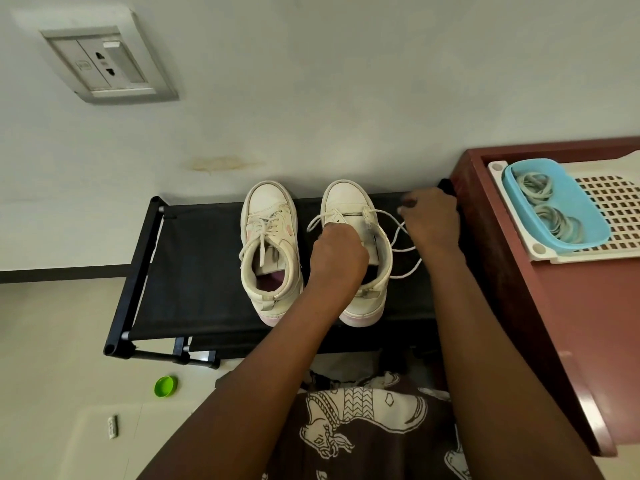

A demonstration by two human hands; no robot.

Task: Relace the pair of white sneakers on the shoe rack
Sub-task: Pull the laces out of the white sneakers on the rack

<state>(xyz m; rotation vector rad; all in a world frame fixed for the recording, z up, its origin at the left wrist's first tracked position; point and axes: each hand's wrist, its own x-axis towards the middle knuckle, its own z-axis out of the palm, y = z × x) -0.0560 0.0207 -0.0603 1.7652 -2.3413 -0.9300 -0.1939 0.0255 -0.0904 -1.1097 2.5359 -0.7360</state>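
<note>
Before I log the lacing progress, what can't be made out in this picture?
Head view: the right sneaker eyelets, mostly covered by the left hand.
Head view: what the left hand grips, hidden under its knuckles.
Head view: whether the right hand pinches the lace, fingertips blurred.
Head view: white tray, cut off by the right edge.

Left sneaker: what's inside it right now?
Inside the left sneaker: its tongue, a loose lace end and a purple insole. The toe end is covered by the laced upper.
</note>
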